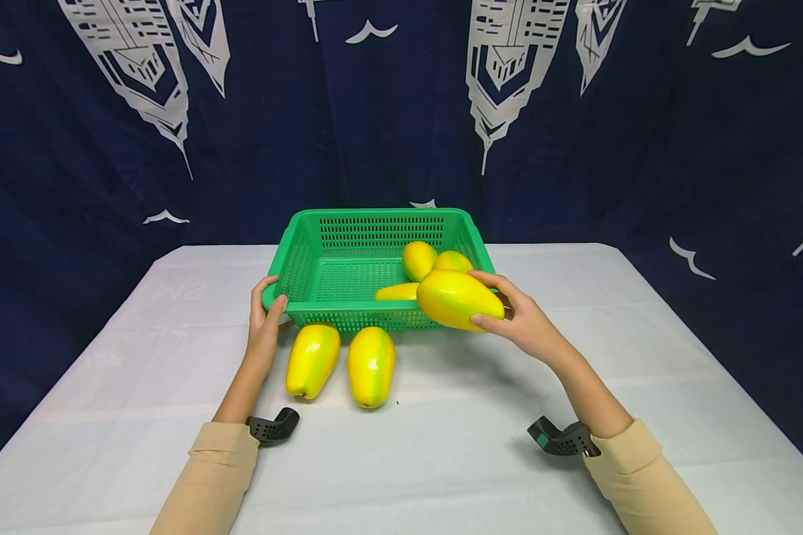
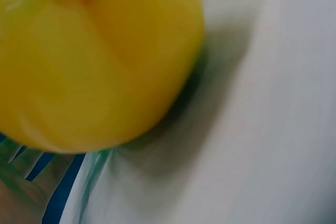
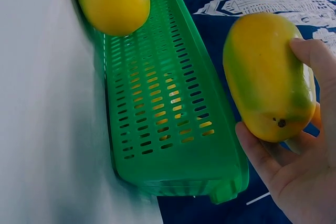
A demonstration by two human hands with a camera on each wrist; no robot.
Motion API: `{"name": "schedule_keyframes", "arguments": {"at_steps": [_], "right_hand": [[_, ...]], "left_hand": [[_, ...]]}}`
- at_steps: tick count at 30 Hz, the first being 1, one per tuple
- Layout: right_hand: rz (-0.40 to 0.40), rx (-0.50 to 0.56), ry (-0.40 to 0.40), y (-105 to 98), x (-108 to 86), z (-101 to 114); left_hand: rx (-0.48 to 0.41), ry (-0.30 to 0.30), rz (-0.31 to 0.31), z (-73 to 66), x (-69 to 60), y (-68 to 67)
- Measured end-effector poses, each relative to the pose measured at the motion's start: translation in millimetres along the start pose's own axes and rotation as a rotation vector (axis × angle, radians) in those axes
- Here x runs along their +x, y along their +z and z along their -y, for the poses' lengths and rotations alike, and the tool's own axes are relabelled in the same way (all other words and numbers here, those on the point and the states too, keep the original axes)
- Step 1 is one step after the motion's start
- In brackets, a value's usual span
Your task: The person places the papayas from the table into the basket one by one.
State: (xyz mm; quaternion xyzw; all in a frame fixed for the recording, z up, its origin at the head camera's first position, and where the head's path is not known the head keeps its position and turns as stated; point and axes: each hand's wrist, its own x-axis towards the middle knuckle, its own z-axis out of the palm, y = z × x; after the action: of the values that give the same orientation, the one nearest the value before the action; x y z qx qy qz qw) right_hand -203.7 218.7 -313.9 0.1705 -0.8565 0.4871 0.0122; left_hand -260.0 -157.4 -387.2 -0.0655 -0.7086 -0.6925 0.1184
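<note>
A: Head view. State of the hands?
B: Right hand point(image 1: 534, 327), right of centre: grip curled around a yellow fruit point(image 1: 458, 297), which overlaps the front right rim of the green basket point(image 1: 334, 306) in the frame. Left hand point(image 1: 261, 327), left of centre: grip holding the basket's front left corner.
A: Other fruit?
B: Three inside the basket point(image 1: 418, 260) point(image 1: 455, 261) point(image 1: 395, 292), toward its right. Two side by side point(image 1: 313, 360) point(image 1: 371, 368) on the white counter point(image 1: 482, 475), just below the basket. Dark printed curtain point(image 1: 388, 119) across the top.
A: Left wrist view?
B: One fruit fills the upper left; counter at right. Lower left blurred; cannot tell the left grip from here.
A: Right wrist view?
B: Held fruit right of centre, thumb and fingers around it, dark spot near its lower end. Basket slants through the middle, yellow showing through its slots. Another fruit, upper left, beside the basket wall.
</note>
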Motion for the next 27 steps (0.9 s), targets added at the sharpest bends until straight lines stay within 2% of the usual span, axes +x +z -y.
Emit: {"name": "schedule_keyframes", "arguments": {"at_steps": [8,16,27], "right_hand": [[-0.121,0.002,-0.014,-1.2,2.3,-1.1],[-0.273,0.066,-0.028,1.9,6.3,-2.6],[-0.440,0.065,-0.052,6.7,10.0,-7.0]], "left_hand": [[-0.004,-0.002,0.006,1.1,0.4,-0.6],[-0.006,-0.003,0.005,1.6,0.8,-0.7],[-0.005,0.001,-0.005,2.4,1.0,-0.5]]}}
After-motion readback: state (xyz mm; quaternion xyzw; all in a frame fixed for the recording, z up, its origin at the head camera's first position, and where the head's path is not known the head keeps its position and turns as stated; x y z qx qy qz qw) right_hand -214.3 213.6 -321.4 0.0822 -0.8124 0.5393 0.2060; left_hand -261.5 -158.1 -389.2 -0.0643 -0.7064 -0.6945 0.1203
